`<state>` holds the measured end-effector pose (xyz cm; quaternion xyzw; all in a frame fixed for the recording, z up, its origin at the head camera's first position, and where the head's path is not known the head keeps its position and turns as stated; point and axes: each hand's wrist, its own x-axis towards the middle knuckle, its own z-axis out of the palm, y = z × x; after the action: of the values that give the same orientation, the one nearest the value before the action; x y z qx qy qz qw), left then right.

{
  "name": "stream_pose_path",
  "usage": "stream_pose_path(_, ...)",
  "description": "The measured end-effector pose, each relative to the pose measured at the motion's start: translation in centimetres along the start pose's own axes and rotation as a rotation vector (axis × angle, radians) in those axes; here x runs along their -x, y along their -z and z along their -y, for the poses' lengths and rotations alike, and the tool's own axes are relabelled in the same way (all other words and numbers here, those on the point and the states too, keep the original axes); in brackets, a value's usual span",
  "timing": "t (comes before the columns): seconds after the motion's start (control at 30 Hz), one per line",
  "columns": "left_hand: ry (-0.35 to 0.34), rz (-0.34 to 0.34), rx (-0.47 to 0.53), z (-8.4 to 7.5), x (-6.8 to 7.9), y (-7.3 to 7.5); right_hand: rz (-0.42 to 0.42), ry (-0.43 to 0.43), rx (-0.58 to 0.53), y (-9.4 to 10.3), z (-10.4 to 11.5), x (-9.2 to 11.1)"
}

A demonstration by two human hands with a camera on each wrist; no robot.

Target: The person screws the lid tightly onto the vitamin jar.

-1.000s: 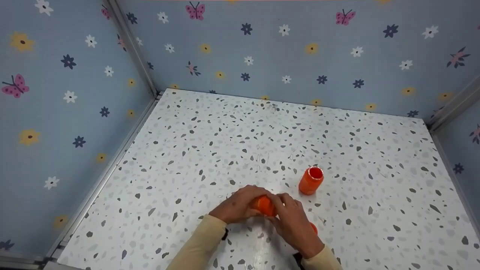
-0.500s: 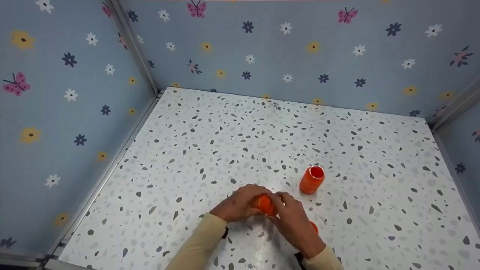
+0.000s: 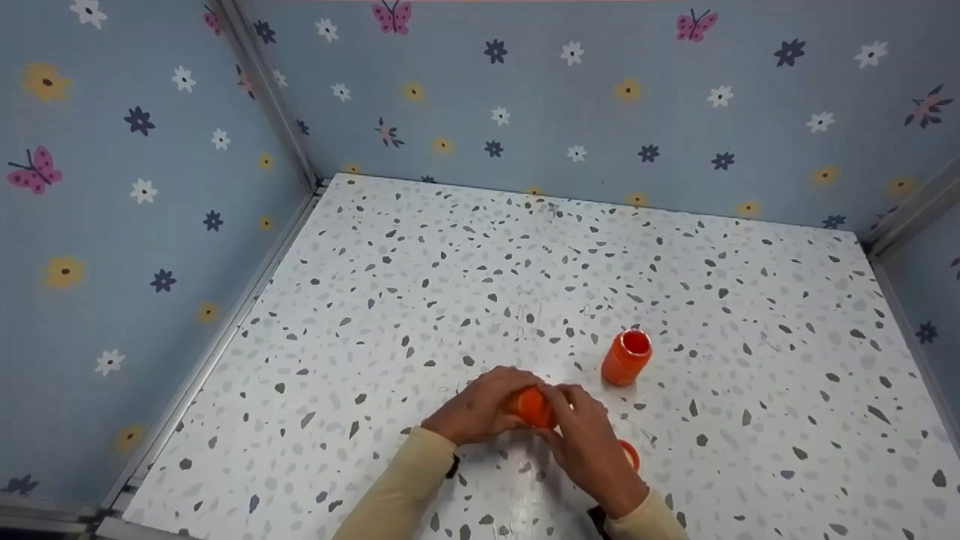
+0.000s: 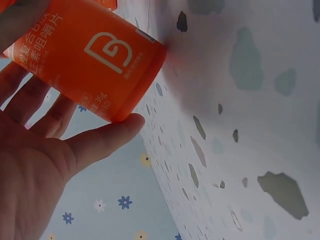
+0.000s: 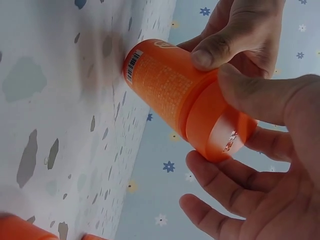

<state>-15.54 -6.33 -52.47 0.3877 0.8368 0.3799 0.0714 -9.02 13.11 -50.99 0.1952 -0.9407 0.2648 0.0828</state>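
Observation:
An orange bottle (image 3: 535, 407) with white printing is between my two hands, low over the speckled tabletop. My left hand (image 3: 480, 409) holds its body, the thumb and fingers on opposite sides (image 4: 92, 55). On the capped end, my right hand (image 3: 589, 439) pinches the orange cap (image 5: 217, 122) between thumb and fingers. The bottle lies tilted, its base toward the table in the right wrist view; whether it touches is unclear. To the right stands a second orange bottle (image 3: 627, 358), upright, uncapped, its mouth facing up. Beside my right wrist lies a loose orange cap (image 3: 631, 454), partly hidden.
The white speckled table (image 3: 420, 262) reaches back to a blue flowered wall (image 3: 540, 90). A similar panel (image 3: 142, 240) with a metal edge stands at the left, and another (image 3: 930, 300) at the right.
Both hands keep their hold on the bottle and cap, with barely any motion. The loose cap shows a little more beside the right wrist; the whole view has shifted slightly.

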Motion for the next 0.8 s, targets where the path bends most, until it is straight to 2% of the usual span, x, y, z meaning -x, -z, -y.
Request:
stream_pose_path(0.23, 0.004, 0.003, -0.007, -0.1, -0.3, 0.1, -0.009, -0.007, -0.002, 0.0, 0.0, -0.1)
stream_pose_path(0.43, 0.002, 0.003, 0.028, 0.3, 0.0, 0.4, 0.034, -0.048, -0.087, -0.1, -0.1, -0.1)
stream_pose_path(0.63, -0.031, -0.034, 0.098, 0.9, 0.2, 0.6, 0.012, -0.067, -0.212, 0.2, -0.5, -0.4)
stream_pose_path(0.8, -0.042, -0.078, 0.110, 1.3, 0.3, 0.6, 0.010, -0.084, -0.240, 0.4, -0.3, -0.9)
